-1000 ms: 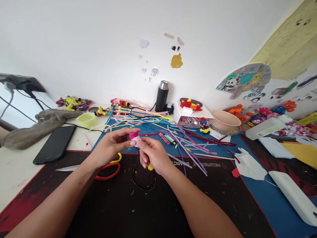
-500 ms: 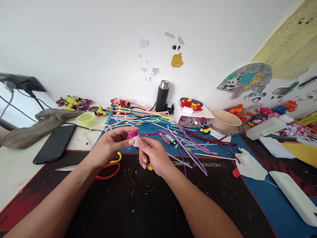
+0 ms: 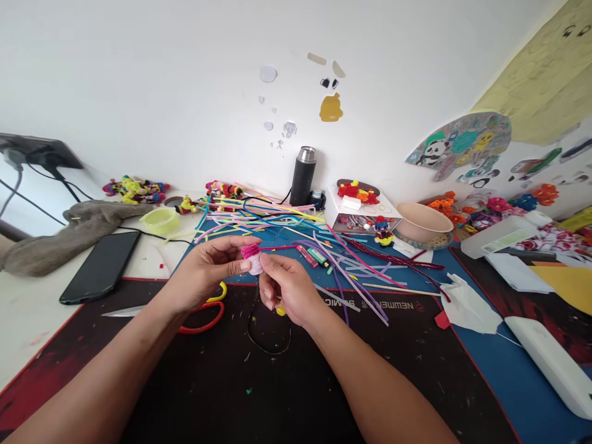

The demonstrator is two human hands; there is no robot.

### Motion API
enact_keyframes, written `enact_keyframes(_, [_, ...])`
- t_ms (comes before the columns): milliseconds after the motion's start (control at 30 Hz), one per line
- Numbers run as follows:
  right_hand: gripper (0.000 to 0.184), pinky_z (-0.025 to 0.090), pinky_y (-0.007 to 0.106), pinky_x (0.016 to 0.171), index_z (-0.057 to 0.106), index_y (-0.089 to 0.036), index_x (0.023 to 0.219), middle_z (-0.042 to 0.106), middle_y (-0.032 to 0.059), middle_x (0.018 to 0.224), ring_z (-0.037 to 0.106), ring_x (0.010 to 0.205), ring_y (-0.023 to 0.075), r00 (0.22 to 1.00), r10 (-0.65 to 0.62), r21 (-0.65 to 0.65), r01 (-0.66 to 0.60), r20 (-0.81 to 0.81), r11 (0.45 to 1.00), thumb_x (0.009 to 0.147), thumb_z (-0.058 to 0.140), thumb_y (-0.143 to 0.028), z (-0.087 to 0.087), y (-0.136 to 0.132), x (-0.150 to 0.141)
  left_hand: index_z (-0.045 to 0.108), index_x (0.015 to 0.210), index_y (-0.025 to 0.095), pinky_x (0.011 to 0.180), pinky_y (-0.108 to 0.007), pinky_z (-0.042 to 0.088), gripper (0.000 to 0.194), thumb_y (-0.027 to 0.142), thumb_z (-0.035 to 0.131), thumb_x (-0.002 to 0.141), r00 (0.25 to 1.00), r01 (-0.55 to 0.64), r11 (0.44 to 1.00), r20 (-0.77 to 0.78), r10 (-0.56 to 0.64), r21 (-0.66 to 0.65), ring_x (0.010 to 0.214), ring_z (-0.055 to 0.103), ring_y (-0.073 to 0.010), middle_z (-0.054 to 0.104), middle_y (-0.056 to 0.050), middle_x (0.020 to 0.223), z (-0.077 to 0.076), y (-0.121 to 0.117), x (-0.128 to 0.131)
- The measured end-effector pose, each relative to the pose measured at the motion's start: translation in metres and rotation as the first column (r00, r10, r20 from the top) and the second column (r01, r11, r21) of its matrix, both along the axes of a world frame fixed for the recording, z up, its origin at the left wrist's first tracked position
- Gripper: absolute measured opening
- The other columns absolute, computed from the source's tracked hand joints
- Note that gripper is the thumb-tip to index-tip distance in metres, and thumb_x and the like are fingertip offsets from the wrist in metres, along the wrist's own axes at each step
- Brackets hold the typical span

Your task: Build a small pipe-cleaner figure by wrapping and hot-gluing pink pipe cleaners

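Between my hands is a small coiled pipe-cleaner piece [image 3: 254,264], magenta on top and pale pink below. My left hand [image 3: 210,264] pinches it from the left, with the thumb in front and the fingers behind. From the right, my right hand [image 3: 289,287] has its thumb against the pale coil and its other fingers curled under. A magenta stem [image 3: 280,248] runs rightward behind the right hand. Something small and yellow [image 3: 280,309] shows below the right hand's fingers; I cannot tell whether it is held. Scissors [image 3: 203,320] with red and yellow handles lie partly behind my left forearm.
Loose pipe cleaners [image 3: 263,216] spread across the blue mat behind my hands. A black thermos [image 3: 303,177] stands near the wall beside a white box [image 3: 365,213]. On the left lie a phone [image 3: 99,267] and a green tape roll [image 3: 160,220]. A thin black cord [image 3: 269,353] loops on the dark mat.
The right thumb has shifted slightly on the pale coil, baring a little more of it. Both hands keep hold in nearly the same place; the view has moved slightly.
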State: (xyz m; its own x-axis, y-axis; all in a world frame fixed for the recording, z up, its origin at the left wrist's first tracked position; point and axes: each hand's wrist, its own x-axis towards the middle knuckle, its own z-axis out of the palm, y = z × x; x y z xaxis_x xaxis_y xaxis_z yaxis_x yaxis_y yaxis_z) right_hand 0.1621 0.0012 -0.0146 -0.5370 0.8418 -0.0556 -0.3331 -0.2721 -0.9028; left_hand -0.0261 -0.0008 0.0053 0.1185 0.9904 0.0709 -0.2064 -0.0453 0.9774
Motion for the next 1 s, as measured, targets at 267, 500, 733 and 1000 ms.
enact_keyframes(267, [0.055,0.026,0.022,0.038,0.055,-0.021,0.074,0.058,-0.0051,0.055,0.051,0.038,0.0084,0.998,-0.017,0.030,0.015,0.055,0.999,0.095,0.066,-0.070,-0.003,-0.001,-0.003,0.089,0.105,0.027,0.075,-0.024,0.058,0.039,0.031,0.103,0.069,0.999,-0.026,0.999,0.032,0.025,0.024,0.082,0.071,-0.0167,0.080,-0.003,0.090,0.005,0.000,0.000])
enact_keyframes(500, [0.052,0.028,0.021,0.038,0.066,-0.020,0.107,0.059,-0.0081,0.055,0.050,0.038,0.0094,0.992,-0.034,0.095,0.022,0.124,0.995,0.091,0.072,-0.070,-0.002,-0.004,-0.004,0.088,0.107,0.027,0.081,-0.028,0.058,0.039,0.041,0.100,0.072,0.993,-0.038,0.998,-0.111,0.043,0.052,0.090,0.071,-0.0208,0.081,-0.004,0.099,0.005,-0.002,-0.003])
enact_keyframes(733, [0.047,0.029,0.022,0.040,0.065,-0.019,0.091,0.057,-0.0069,0.053,0.050,0.039,0.0094,0.993,0.034,0.065,-0.042,0.114,0.997,0.096,0.068,-0.066,-0.003,-0.004,-0.002,0.088,0.109,0.022,0.069,-0.028,0.051,0.052,0.065,0.088,0.079,0.996,-0.012,1.000,-0.083,0.010,-0.029,0.074,0.062,-0.0185,0.075,-0.006,0.080,0.003,0.000,-0.009])
enact_keyframes(1000, [0.055,0.027,0.022,0.039,0.060,-0.020,0.075,0.056,-0.0050,0.053,0.051,0.039,0.0089,0.992,0.046,0.064,-0.053,0.116,0.997,0.097,0.065,-0.070,-0.005,-0.004,-0.003,0.087,0.093,0.021,0.061,-0.028,0.049,0.046,0.062,0.093,0.074,0.997,0.043,0.998,-0.055,-0.046,-0.055,0.068,0.060,-0.0179,0.073,-0.005,0.077,0.006,0.001,-0.009])
